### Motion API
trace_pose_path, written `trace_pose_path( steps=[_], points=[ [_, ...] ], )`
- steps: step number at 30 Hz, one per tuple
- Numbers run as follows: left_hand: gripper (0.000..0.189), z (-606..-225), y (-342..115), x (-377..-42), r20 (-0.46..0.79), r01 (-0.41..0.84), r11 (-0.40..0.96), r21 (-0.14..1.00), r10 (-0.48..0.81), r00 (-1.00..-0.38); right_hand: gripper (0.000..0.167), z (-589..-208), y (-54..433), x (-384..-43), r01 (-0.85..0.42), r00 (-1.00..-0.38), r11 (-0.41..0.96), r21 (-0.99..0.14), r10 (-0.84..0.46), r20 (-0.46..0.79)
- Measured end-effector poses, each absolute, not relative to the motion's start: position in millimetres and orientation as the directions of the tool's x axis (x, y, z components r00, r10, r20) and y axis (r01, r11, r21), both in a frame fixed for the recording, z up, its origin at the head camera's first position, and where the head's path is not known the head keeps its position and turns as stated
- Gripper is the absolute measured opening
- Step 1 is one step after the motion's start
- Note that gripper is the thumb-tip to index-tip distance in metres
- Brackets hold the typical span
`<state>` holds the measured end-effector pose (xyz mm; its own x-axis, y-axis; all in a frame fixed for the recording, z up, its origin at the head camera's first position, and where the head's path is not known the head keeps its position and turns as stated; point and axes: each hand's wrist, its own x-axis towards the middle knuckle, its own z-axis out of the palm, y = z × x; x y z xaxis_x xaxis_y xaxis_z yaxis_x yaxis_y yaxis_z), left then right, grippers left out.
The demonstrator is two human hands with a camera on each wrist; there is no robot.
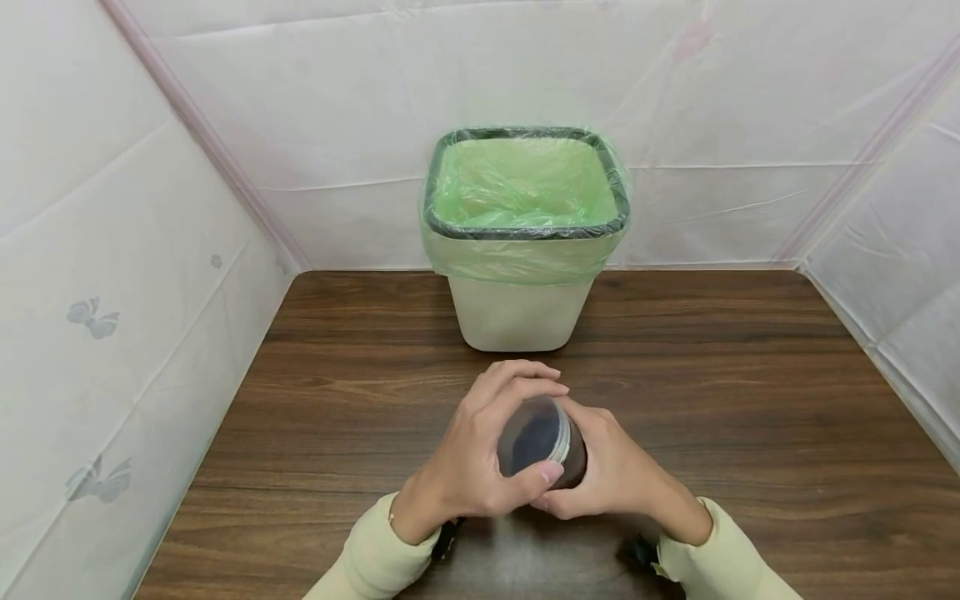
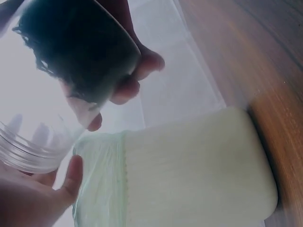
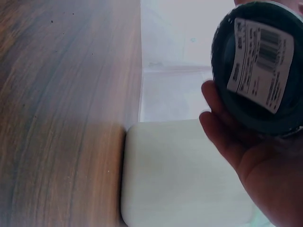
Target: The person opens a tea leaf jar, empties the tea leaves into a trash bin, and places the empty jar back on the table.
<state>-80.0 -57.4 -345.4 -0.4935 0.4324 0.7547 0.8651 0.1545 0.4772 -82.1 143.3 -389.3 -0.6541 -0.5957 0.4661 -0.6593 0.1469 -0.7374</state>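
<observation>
A clear round jar with dark contents is held tilted between both hands, above the front of the table. My left hand curls its fingers and thumb round the lidded end, where a clear ridged rim shows in the left wrist view. My right hand grips the body from the other side, fingers wrapped along it. In the right wrist view the dark base of the jar carries a white label with a barcode. Part of the jar is hidden by the fingers.
Behind the hands stands a pale bin with a dark rim, lined with a green bag. The dark wood table lies under it all. White sheeting walls off the back and both sides.
</observation>
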Motion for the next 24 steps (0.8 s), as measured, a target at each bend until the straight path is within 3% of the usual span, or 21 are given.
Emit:
trace_pose_path(
  steps=[9, 18, 24],
  points=[
    [0.053, -336.1, -59.0, -78.3, 0.807, 0.942, 0.051, 0.333, 0.502, -0.312, 0.052, -390.3, 148.7, -88.5, -0.673, -0.524, -0.024, -0.739, -0.69, 0.5],
    [0.056, -336.3, -54.9, -75.6, 0.811, 0.957, -0.042, 0.289, 0.541, -0.221, 0.055, -389.3, 148.9, -92.2, -0.662, -0.378, -0.193, -0.724, -0.748, 0.545],
    [0.044, -336.2, -51.1, -74.6, 0.832, 0.966, -0.07, 0.25, 0.526, -0.177, 0.065, -385.9, 146.2, -91.3, -0.663, -0.348, -0.229, -0.713, -0.749, 0.564]
  ],
)
